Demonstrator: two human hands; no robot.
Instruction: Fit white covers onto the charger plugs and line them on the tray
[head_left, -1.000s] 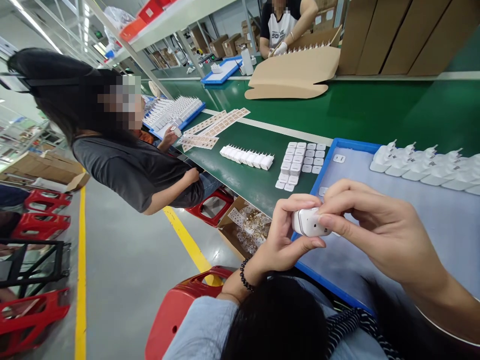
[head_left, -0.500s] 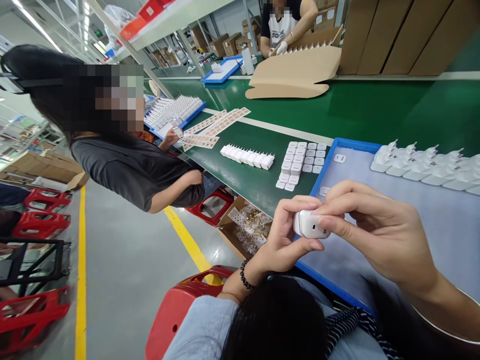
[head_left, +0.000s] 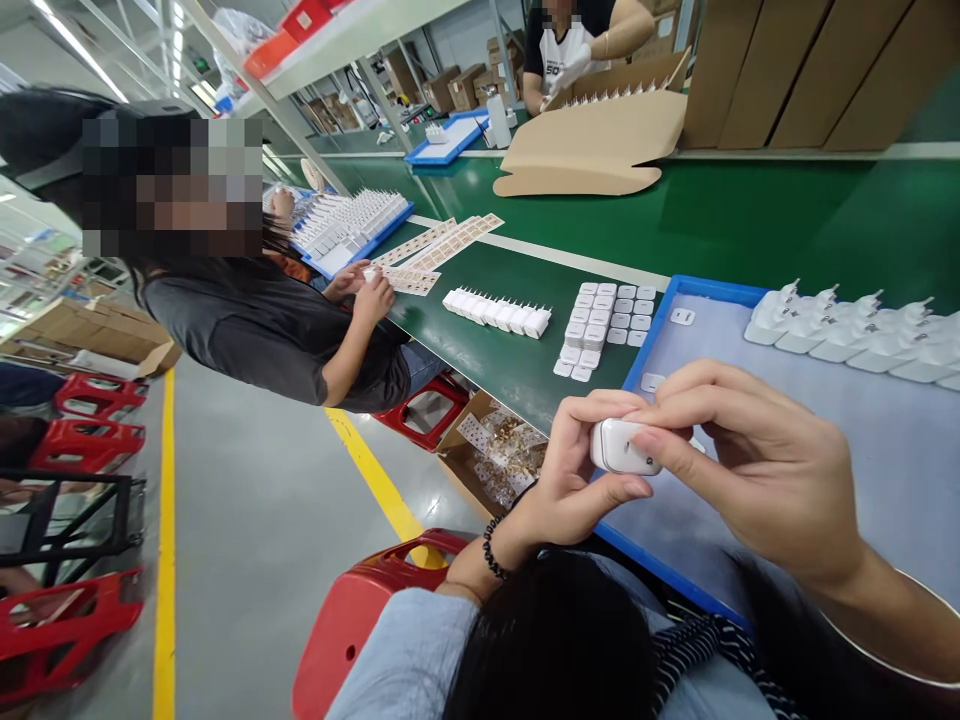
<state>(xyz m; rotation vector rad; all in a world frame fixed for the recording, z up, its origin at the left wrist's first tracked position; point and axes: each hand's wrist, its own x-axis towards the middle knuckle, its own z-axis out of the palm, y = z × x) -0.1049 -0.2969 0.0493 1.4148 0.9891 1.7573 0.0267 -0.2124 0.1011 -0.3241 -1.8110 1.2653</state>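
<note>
A small white plug-in charger (head_left: 613, 447) with rounded edges is held up over the near left corner of the blue-rimmed tray (head_left: 637, 375). My left hand (head_left: 566, 470) grips it from the left, thumb below and fingers above. From the right, my right hand (head_left: 757, 460) pinches it, the thumb lying across the face with the small slot. A row of white chargers (head_left: 855, 335) with prongs up stands at the tray's far side. Several small white pieces (head_left: 682, 317) lie flat on the tray's pale lining, one partly behind my right hand.
Stacked white square pieces (head_left: 589, 320) and a row of chargers (head_left: 496, 312) sit on the green table left of the tray. A co-worker (head_left: 255, 320) sits at the left; another person (head_left: 574, 50) works across. Below the table edge stand a carton (head_left: 491, 450) and red stool (head_left: 375, 610).
My right thumb has shifted slightly over the charger's slot, and both hands keep hold. The co-worker on the left has brought both hands together over the table.
</note>
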